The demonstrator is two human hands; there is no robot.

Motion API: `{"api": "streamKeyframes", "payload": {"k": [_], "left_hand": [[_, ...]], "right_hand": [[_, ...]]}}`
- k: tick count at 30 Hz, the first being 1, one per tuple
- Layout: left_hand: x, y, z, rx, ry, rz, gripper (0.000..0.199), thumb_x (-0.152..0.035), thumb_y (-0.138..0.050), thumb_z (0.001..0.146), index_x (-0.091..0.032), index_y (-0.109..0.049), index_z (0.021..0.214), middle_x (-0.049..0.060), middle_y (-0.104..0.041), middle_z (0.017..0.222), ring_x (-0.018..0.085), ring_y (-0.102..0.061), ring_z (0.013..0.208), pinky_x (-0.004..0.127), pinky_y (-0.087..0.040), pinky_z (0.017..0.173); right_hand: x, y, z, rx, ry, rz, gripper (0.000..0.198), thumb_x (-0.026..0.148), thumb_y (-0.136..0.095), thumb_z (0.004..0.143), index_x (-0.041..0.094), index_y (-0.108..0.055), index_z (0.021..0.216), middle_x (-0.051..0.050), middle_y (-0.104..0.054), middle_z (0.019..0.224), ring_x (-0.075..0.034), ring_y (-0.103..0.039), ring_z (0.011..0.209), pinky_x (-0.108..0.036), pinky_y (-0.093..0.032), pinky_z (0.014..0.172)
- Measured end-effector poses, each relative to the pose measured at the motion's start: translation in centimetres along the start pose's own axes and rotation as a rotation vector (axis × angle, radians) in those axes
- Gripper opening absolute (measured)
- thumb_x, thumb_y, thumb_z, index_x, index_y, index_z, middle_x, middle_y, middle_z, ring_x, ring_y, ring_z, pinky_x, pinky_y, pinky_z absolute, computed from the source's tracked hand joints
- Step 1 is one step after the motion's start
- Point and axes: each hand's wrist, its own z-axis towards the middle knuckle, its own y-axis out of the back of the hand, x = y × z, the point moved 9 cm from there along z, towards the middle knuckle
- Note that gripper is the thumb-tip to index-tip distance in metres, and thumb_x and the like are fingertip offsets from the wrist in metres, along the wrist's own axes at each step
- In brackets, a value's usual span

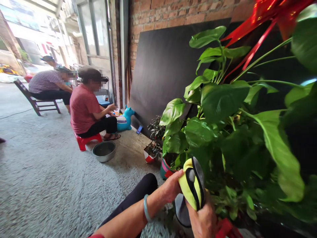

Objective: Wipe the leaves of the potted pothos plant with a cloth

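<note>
Both my hands hold a yellow-and-grey fabric piece (187, 190) with black edging, curled over itself; its exact kind is not clear. My left hand (171, 187), with a pale green bangle on the wrist, grips its left edge between thumb and fingers. Lower down on the right, my right hand (204, 218) is closed round the bottom of the same piece, thumb in front. A grey black-edged flap (182, 210) hangs below, between the two hands. Some fingers of my right hand are hidden behind the fabric.
Large leafy potted plants (223, 105) crowd my right side, close to my hands. A metal basin (104, 152) lies on the concrete floor ahead. Beyond it a person (85, 105) sits on a red stool (85, 142) beside a blue animal toy (125, 120). Others sit farther left.
</note>
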Motion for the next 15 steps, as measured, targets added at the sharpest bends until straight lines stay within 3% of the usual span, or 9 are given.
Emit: {"api": "streamKeyframes", "payload": {"k": [2, 4, 6, 8, 10, 11, 13, 15], "left_hand": [[-0.7, -0.5, -0.3, 0.05, -0.01, 0.045, 0.069, -0.073, -0.059, 0.082, -0.016, -0.073, 0.119, 0.015, -0.072, 0.121, 0.038, -0.06, 0.122, 0.049, -0.046, 0.098], [-1.6, -1.0, -0.6, 0.107, -0.041, 0.074, 0.07, -0.072, -0.052, 0.087, -0.018, -0.069, 0.127, 0.016, -0.067, 0.129, 0.038, -0.055, 0.126, 0.049, -0.049, 0.094], [-2.1, -1.1, -0.8, 0.113, -0.07, 0.066, 0.068, -0.07, -0.052, 0.089, -0.02, -0.066, 0.132, 0.015, -0.063, 0.135, 0.036, -0.051, 0.127, 0.049, -0.05, 0.091], [-1.8, -0.8, -0.7, 0.096, -0.083, 0.038, 0.066, -0.068, -0.055, 0.089, -0.021, -0.065, 0.134, 0.014, -0.062, 0.136, 0.034, -0.05, 0.126, 0.048, -0.05, 0.092], [-0.9, -0.4, -0.3, 0.1, -0.082, 0.016, 0.064, -0.065, -0.058, 0.088, -0.02, -0.066, 0.133, 0.014, -0.063, 0.133, 0.033, -0.052, 0.124, 0.047, -0.049, 0.093], [-0.4, 0.3, 0.0, 0.089, -0.072, 0.008, 0.062, -0.064, -0.059, 0.088, -0.02, -0.068, 0.131, 0.014, -0.065, 0.13, 0.032, -0.053, 0.122, 0.047, -0.049, 0.093], [0.3, 2.8, 1.0, -0.016, -0.012, -0.024, 0.053, -0.058, -0.063, 0.088, -0.017, -0.072, 0.121, 0.012, -0.069, 0.118, 0.029, -0.059, 0.112, 0.044, -0.048, 0.093], [0.0, 6.4, 2.0, -0.194, 0.056, -0.126, 0.041, -0.051, -0.063, 0.089, -0.015, -0.073, 0.106, 0.01, -0.071, 0.102, 0.025, -0.063, 0.097, 0.042, -0.048, 0.09]], "right_hand": [[-0.3, 1.5, 0.7, 0.026, -0.055, 0.051, 0.048, 0.062, -0.062, 0.074, 0.02, -0.071, 0.095, -0.019, -0.076, 0.093, -0.039, -0.073, 0.093, -0.041, -0.058, 0.07], [1.3, 5.8, 2.2, -0.106, -0.078, 0.051, 0.048, 0.062, -0.063, 0.069, 0.019, -0.071, 0.088, -0.019, -0.075, 0.083, -0.038, -0.073, 0.08, -0.041, -0.056, 0.063], [5.6, 12.1, 3.8, -0.447, 0.004, -0.026, 0.051, 0.06, -0.061, 0.074, 0.013, -0.072, 0.091, -0.023, -0.073, 0.084, -0.038, -0.071, 0.078, -0.042, -0.053, 0.066], [10.5, 16.2, 5.3, -0.708, 0.118, -0.065, 0.056, 0.061, -0.064, 0.077, 0.008, -0.072, 0.094, -0.025, -0.071, 0.086, -0.039, -0.071, 0.082, -0.042, -0.051, 0.07], [14.5, 16.0, 7.9, -0.679, 0.227, -0.1, 0.059, 0.06, -0.057, 0.083, 0.004, -0.071, 0.097, -0.028, -0.07, 0.088, -0.04, -0.07, 0.085, -0.042, -0.05, 0.072], [15.5, 14.6, 9.2, -0.591, 0.256, -0.122, 0.057, 0.056, -0.053, 0.084, 0.004, -0.071, 0.099, -0.028, -0.071, 0.09, -0.04, -0.07, 0.087, -0.042, -0.05, 0.073], [15.4, 10.1, 11.0, -0.311, 0.25, -0.181, 0.049, 0.044, -0.049, 0.079, 0.008, -0.072, 0.104, -0.024, -0.073, 0.093, -0.038, -0.07, 0.087, -0.043, -0.051, 0.074], [13.0, 5.4, 10.5, -0.001, 0.201, -0.195, 0.051, 0.032, -0.048, 0.068, 0.015, -0.073, 0.108, -0.016, -0.076, 0.094, -0.034, -0.071, 0.086, -0.041, -0.052, 0.076]]}}
